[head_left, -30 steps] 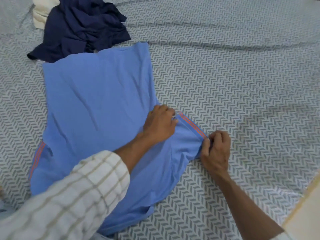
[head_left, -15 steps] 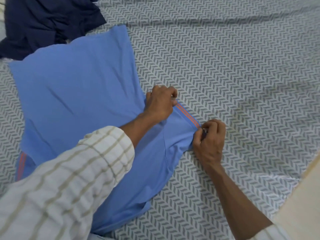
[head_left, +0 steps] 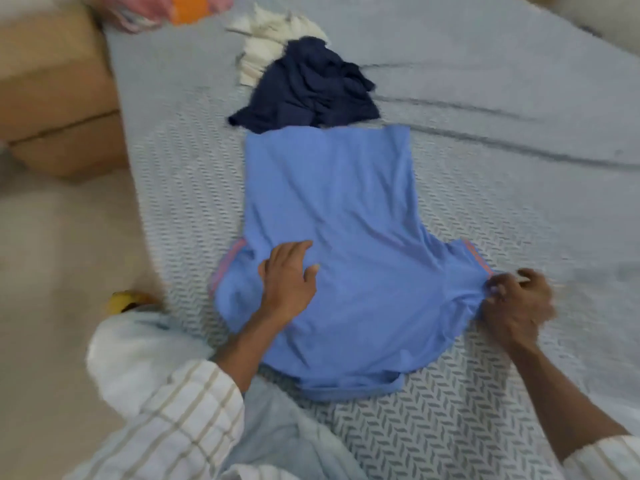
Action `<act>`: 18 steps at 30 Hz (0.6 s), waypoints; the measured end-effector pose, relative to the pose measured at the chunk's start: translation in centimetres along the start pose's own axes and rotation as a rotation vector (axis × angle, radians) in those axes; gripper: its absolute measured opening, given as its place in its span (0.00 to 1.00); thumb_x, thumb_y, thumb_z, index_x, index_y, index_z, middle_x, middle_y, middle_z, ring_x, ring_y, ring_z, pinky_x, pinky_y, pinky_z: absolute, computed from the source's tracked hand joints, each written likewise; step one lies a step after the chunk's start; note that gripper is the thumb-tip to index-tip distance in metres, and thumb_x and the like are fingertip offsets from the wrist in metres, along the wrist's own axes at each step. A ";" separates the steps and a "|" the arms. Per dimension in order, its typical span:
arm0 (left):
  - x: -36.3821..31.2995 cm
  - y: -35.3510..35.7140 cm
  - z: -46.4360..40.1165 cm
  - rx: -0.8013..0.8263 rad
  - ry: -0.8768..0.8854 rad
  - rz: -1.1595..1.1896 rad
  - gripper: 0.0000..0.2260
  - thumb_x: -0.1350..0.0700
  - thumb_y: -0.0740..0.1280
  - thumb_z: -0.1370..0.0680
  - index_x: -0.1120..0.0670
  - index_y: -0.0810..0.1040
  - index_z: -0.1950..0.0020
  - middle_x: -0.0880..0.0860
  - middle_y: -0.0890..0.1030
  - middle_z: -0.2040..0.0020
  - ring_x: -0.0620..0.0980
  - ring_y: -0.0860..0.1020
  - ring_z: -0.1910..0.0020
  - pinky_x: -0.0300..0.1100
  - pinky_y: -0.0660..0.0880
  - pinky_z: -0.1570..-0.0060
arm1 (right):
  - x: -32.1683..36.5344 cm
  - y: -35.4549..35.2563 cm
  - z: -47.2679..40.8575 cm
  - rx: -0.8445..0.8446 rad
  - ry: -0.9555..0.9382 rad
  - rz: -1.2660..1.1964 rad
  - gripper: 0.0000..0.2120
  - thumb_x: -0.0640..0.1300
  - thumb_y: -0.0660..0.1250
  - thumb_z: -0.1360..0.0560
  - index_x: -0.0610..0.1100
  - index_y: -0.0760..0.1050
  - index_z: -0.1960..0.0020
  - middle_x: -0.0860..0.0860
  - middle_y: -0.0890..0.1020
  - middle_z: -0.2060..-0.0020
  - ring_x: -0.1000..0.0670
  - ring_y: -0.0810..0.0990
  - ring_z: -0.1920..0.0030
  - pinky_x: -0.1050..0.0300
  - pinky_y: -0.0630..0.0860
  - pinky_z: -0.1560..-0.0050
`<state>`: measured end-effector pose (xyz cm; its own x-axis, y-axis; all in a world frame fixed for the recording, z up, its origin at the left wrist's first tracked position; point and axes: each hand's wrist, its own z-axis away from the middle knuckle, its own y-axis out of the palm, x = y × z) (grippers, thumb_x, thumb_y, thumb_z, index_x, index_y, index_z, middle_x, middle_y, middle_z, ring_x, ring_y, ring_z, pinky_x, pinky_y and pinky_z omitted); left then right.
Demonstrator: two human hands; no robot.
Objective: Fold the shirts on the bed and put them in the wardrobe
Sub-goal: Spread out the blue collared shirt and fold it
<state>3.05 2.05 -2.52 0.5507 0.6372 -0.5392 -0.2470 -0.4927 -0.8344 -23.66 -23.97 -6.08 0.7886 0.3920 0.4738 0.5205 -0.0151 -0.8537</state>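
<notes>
Left hand [head_left: 289,277] moved to left sleeve, flat on blue shirt [head_left: 339,244], right fingers [head_left: 498,289] pinching sleeve.

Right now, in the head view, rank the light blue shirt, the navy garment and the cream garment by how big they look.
1. light blue shirt, spread flat, largest.
2. navy garment, crumpled.
3. cream garment, smallest, though partly hidden by the navy one and farthest from the camera, so its true size is unsure.
</notes>
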 end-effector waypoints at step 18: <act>12.3 -6.8 -0.4 0.001 -0.908 0.432 0.05 0.55 0.69 0.25 0.54 0.80 0.51 0.58 0.83 0.46 0.59 0.80 0.46 0.45 0.75 0.48 | 35.9 8.6 14.5 0.849 -0.855 0.301 0.18 0.60 0.64 0.25 0.47 0.79 0.45 0.45 0.83 0.47 0.40 0.81 0.45 0.51 0.76 0.49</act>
<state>11.87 13.03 -3.42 -0.4033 0.6147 -0.6779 -0.2832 -0.7883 -0.5463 4.41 3.32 0.47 0.2079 0.9544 0.2145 -0.2717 0.2670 -0.9246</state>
